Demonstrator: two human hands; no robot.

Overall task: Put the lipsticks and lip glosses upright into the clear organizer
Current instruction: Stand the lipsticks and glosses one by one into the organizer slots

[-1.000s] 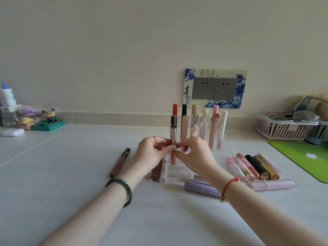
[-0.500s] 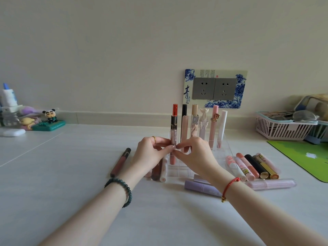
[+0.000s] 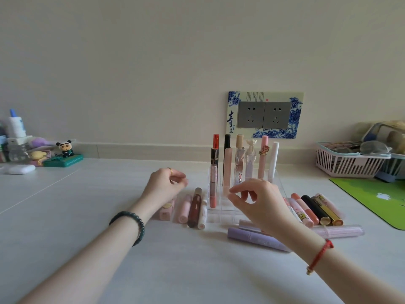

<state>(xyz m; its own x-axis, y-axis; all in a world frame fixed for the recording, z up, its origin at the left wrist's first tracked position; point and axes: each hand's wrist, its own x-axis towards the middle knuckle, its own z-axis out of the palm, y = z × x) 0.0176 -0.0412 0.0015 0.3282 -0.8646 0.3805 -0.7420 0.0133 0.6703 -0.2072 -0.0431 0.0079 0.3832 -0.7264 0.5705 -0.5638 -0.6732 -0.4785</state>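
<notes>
Now the clear organizer (image 3: 278,185) stands on the white table (image 3: 87,216), with six tall tubes upright in its back row and one pink gloss (image 3: 213,185) in front of them. Left of the organizer, the left hand (image 3: 164,186) is loosely curled and empty; before it, the right hand (image 3: 258,200) is half open, holding nothing. Beside the organizer lie more tubes (image 3: 315,208). They look light, stiff and smooth, so probably best pinched at the middle.

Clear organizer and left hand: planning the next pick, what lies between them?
Head view: a dark brown gloss tube and a white tube lie flat between the left hand and the clear organizer.
</notes>
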